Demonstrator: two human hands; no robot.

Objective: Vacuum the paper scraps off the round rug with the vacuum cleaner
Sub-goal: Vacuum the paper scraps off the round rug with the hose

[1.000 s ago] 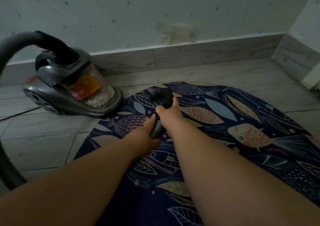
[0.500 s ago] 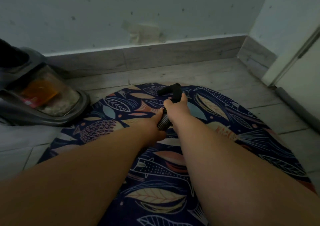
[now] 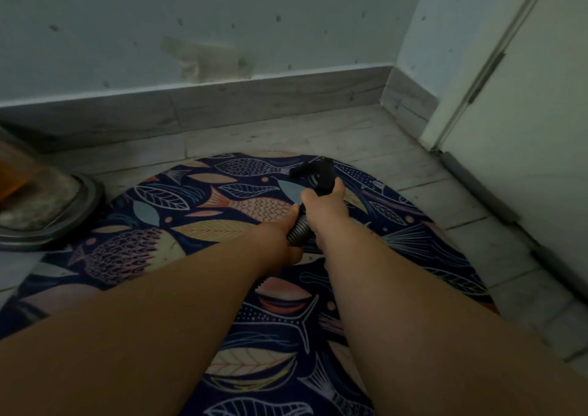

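1. Since half a second ago the vacuum cleaner [image 3: 47, 205] has slid to the far left edge of the frame, and more of the white door [image 3: 525, 129] shows on the right. Both hands keep the same hold on the hose [image 3: 297, 231].
2. At the centre of the frame, the right hand [image 3: 324, 212] has its fingers curled tight round the black end of the hose, just below the nozzle [image 3: 315, 170].
3. Just beside it, lower and to the left, the left hand [image 3: 280, 237] is wrapped round the ribbed grey part of the hose. A short ribbed stretch shows between the two hands.
4. Above the right hand, the black nozzle bends off to the left, over the upper right part of the rug [image 3: 143, 243] and near its far edge. Whether it touches the rug cannot be told.
5. That round rug, dark blue with fish and leaves, fills the middle and bottom of the frame and lies under both forearms.
6. Only the front of the vacuum cleaner is visible: a clear dust bin with something orange inside and a grey rim, right at the rug's upper left edge.
7. Pale floor tiles [image 3: 350, 135] surround the rug.
8. Across the upper frame a grey baseboard [image 3: 222, 103] runs below a pale wall, which has a patch of tape [image 3: 206, 62].
9. Along the foot of the door lies a grey strip [image 3: 477, 189].
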